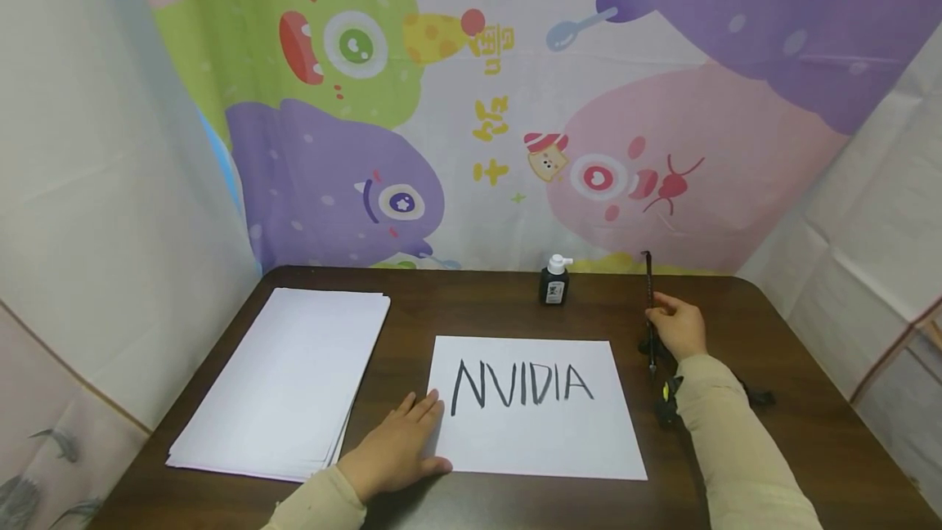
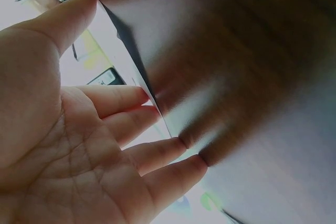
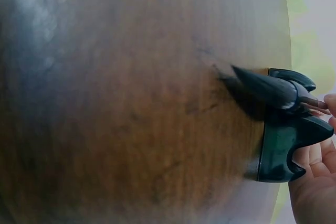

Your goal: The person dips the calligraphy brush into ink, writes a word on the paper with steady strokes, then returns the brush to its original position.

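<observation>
My left hand [image 1: 393,444] lies with fingers extended at the left edge of a white sheet [image 1: 545,448] bearing the black brushed letters NVIDIA. In the left wrist view, the fingertips [image 2: 173,156] touch the sheet's edge and the table. Over on the right, my right hand [image 1: 679,325] pinches the dark handle of a writing brush [image 1: 650,280], its bristles pointing toward me. The right wrist view shows the dark bristle tip [image 3: 268,90] at a notched brush rest [image 3: 278,145]. Whether the brush bears on the rest cannot be told.
A black ink bottle [image 1: 553,291] with a white pump top stands behind the lettered sheet. To the left lies a stack of blank paper [image 1: 287,375]. A printed cartoon curtain [image 1: 471,211] hangs behind the brown table [image 1: 471,313].
</observation>
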The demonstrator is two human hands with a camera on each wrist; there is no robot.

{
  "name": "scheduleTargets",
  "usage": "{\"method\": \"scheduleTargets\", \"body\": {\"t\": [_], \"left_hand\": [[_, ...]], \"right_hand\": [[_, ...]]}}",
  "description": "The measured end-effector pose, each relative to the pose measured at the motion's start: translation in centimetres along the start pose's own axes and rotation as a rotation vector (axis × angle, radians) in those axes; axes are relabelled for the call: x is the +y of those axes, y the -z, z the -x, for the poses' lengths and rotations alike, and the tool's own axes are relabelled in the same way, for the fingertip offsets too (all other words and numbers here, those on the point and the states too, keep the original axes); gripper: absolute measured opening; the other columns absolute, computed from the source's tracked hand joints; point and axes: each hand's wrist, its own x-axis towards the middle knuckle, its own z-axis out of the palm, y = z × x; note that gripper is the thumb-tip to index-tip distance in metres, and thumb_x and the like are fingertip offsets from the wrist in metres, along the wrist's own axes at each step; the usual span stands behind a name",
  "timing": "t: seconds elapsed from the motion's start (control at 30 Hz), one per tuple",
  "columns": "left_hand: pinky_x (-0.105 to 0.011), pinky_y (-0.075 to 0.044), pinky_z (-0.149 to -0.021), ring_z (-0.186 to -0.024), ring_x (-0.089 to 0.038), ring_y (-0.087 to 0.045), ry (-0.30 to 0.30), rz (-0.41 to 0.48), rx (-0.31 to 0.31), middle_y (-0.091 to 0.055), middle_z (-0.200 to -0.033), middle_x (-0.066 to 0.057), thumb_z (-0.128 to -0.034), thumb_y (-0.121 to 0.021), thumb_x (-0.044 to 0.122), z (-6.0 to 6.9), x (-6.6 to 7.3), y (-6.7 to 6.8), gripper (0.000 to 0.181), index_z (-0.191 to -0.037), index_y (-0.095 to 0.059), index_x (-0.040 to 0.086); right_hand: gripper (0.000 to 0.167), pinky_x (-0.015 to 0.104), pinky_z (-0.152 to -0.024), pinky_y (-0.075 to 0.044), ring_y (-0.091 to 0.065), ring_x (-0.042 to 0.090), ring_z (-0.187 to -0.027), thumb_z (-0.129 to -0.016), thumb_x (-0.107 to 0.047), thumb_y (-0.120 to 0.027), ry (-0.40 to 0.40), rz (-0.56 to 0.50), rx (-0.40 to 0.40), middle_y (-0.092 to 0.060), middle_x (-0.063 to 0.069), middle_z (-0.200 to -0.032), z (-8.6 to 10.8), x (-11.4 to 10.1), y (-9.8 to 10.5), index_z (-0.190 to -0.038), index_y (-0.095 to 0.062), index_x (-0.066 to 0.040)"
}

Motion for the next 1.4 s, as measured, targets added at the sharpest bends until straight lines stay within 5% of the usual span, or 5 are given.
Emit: {"method": "scheduleTargets", "body": {"t": [0.23,0.33,0.53,1.07,1.4], "left_hand": [[-0.065,-0.039,-0.105,-0.138,-0.052,-0.036,-0.001,0.0,0.0,-0.04,-0.153,-0.021,-0.0818,-0.074,0.046,0.02,0.09,0.16,0.083,-0.142,-0.045,-0.004],[-0.065,-0.039,-0.105,-0.137,-0.052,-0.037,-0.005,-0.007,0.0,-0.04,-0.152,-0.022,-0.0816,-0.074,0.046,-0.01,0.01,0.08,0.083,-0.142,-0.046,-0.004],[-0.065,-0.039,-0.104,-0.138,-0.052,-0.036,-0.007,0.0,-0.002,-0.04,-0.153,-0.022,-0.0815,-0.074,0.047,-0.07,-0.11,-0.13,0.084,-0.142,-0.045,-0.004],[-0.066,-0.039,-0.104,-0.138,-0.052,-0.036,-0.001,0.006,-0.004,-0.039,-0.153,-0.021,-0.0815,-0.074,0.047,-0.02,-0.03,-0.05,0.084,-0.142,-0.045,-0.003],[-0.066,-0.038,-0.105,-0.138,-0.052,-0.035,-0.01,0.01,0.002,-0.039,-0.153,-0.022,-0.0819,-0.074,0.046,-0.04,-0.08,-0.04,0.084,-0.142,-0.045,-0.004]], "right_hand": [[0.048,0.014,-0.062,-0.044,-0.054,-0.004,-0.069,-0.091,-0.011,-0.063,0.025,0.036,-0.023,-0.072,0.024,-0.105,-0.24,0.49,-0.05,-0.136,-0.054,0.004],[0.049,0.016,-0.065,-0.045,-0.066,0.012,-0.076,-0.091,-0.011,-0.063,0.033,0.06,-0.041,-0.071,0.027,-0.107,-0.16,0.62,-0.04,-0.135,-0.052,0.007],[0.049,0.047,-0.088,-0.054,-0.066,0.043,-0.103,-0.093,-0.012,-0.06,0.015,0.07,-0.092,-0.066,0.031,-0.114,0.38,0.44,0.01,-0.133,-0.049,0.014],[0.049,0.055,-0.094,-0.05,-0.057,0.05,-0.115,-0.094,-0.015,-0.059,-0.028,0.109,-0.146,-0.058,0.036,-0.124,0.59,0.31,0.05,-0.131,-0.05,0.016],[0.05,0.055,-0.092,-0.05,-0.061,0.049,-0.109,-0.095,-0.019,-0.058,0.044,0.168,-0.13,-0.061,0.037,-0.12,0.18,0.43,0.32,-0.13,-0.05,0.017]]}}
